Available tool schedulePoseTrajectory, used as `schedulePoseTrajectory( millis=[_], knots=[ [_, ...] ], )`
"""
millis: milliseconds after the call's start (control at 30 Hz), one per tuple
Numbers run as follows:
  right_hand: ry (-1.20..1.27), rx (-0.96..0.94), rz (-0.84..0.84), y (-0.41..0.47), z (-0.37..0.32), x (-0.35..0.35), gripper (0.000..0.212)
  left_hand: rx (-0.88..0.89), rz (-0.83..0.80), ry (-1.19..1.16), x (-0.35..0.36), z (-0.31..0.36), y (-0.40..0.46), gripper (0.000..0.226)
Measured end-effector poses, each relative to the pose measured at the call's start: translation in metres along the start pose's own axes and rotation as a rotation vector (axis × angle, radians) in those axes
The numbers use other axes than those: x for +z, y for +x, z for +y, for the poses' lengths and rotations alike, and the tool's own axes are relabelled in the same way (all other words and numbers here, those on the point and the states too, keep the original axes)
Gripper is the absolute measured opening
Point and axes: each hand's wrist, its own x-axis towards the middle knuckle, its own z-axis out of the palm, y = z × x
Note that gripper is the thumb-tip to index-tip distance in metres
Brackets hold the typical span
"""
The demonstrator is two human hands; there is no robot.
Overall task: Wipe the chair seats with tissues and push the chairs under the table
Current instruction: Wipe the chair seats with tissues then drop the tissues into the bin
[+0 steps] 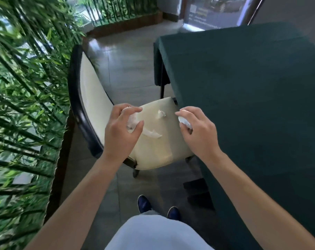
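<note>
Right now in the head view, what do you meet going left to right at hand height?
Bamboo plants → chair backrest → left hand gripping a tissue → loose tissue scrap on the seat → right hand holding a tissue wad → green tablecloth.

I can read no text here. Far beyond my right hand [198,130], a poster [214,11] carries print too blurred to decipher.

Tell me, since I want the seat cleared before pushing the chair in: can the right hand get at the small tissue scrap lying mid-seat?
Probably yes. The scrap lies bare on the seat, just left of the right hand, with nothing between them. That hand already holds a tissue wad, so its fingers are partly taken.
</note>
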Motion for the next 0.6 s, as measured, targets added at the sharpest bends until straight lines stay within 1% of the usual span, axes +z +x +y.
schedulePoseTrajectory(
  millis=[233, 300, 433, 600],
  knots=[
    [-0.061, -0.048, -0.020, 0.026, 0.006, 0.022, 0.031, -0.112, -0.062, -0.062, 0.021, -0.016, 0.005, 0.032],
    [-0.053, -0.019, -0.049, 0.034, 0.011, 0.028, 0.031, -0.148, -0.071, -0.071, 0.031, -0.023, 0.011, 0.033],
    [0.036, 0.112, -0.123, 0.053, 0.027, 0.048, 0.032, -0.234, -0.062, -0.102, 0.054, -0.038, 0.021, 0.031],
    [0.094, 0.143, -0.212, 0.080, 0.068, 0.086, 0.039, -0.381, -0.091, -0.075, 0.103, -0.057, 0.032, 0.029]
  ],
)
